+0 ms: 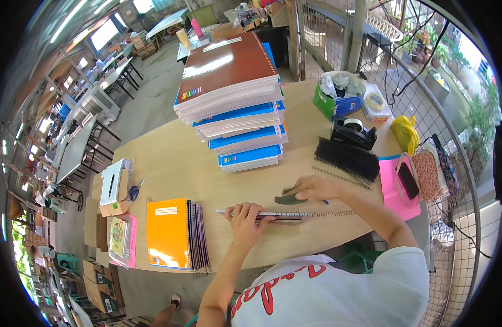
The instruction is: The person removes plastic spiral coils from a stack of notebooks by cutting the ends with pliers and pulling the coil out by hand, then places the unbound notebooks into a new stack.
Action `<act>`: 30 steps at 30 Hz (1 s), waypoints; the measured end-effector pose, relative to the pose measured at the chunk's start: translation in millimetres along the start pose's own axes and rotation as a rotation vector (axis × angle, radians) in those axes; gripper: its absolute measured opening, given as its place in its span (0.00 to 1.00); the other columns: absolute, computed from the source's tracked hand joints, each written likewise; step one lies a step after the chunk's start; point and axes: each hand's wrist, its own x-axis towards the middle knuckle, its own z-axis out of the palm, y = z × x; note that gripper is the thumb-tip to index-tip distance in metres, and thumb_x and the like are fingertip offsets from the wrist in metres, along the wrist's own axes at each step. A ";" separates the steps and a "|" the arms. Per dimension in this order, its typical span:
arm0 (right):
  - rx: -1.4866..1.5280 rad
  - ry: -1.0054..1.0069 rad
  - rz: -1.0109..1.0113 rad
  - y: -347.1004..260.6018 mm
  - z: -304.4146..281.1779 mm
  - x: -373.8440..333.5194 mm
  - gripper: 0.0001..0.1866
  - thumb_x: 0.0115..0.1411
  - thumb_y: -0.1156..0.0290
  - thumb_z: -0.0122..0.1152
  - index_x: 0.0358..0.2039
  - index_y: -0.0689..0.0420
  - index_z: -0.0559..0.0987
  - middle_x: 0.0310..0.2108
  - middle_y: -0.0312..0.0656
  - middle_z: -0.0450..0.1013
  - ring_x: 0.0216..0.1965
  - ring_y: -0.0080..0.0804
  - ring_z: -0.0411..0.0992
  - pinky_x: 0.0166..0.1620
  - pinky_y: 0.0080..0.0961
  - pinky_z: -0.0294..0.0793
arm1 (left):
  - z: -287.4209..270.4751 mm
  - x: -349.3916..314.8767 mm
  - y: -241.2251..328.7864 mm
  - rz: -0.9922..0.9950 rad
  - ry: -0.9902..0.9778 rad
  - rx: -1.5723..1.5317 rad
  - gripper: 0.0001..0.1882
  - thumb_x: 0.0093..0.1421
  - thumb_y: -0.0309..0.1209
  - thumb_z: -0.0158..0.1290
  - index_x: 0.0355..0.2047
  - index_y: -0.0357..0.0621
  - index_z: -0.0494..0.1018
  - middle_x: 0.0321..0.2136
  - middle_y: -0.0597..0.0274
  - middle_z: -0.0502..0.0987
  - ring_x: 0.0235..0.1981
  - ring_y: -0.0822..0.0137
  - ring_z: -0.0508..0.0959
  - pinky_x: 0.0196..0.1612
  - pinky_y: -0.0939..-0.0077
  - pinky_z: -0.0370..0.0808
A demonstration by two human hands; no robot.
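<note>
My left hand (245, 222) is wrapped round a notebook (281, 218) that I see edge-on near the table's front edge. Along the notebook's upper edge runs a wire spiral coil (330, 213), which sticks out well past its right end. Just beyond it, my right hand (316, 188) is closed on a dark grey-green, flat piece (290, 199), whose kind I cannot make out. A small blue tip (325, 202) shows below the right hand. To the left lies a stack of spiral notebooks with an orange cover (169, 231) on top.
A tall pile of brown and blue-covered notebooks (229, 71) stands at the back. On the right are black spiral coils (346, 159), a tape dispenser (354, 133), a green-blue box (338, 98) and a phone (408, 180). Scissors (136, 189) lie at the left.
</note>
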 end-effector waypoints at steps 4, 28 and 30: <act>0.357 -0.123 -0.050 -9.8 -0.6 9.2 0.25 0.61 0.46 0.57 0.48 0.50 0.83 0.41 0.52 0.73 0.47 0.47 0.70 0.55 0.37 0.66 | 0.7 1.1 0.2 -0.006 0.013 -0.020 0.24 0.43 0.49 0.70 0.34 0.52 0.73 0.29 0.72 0.76 0.37 0.63 0.73 0.52 0.56 0.56; 0.531 -0.140 -0.259 -25.0 24.7 71.5 0.25 0.65 0.49 0.55 0.49 0.57 0.81 0.32 0.49 0.74 0.39 0.42 0.71 0.48 0.34 0.70 | -21.7 -10.4 -42.7 -0.366 0.079 -0.334 0.34 0.35 0.35 0.76 0.37 0.41 0.65 0.34 0.57 0.64 0.36 0.57 0.66 0.41 0.64 0.67; 0.195 -0.128 -0.360 -31.0 27.7 75.7 0.25 0.65 0.50 0.56 0.48 0.60 0.81 0.32 0.47 0.74 0.39 0.40 0.71 0.47 0.33 0.70 | -6.3 -23.8 -56.2 -0.384 0.094 -0.372 0.34 0.35 0.34 0.76 0.37 0.41 0.65 0.34 0.57 0.64 0.36 0.57 0.66 0.41 0.65 0.67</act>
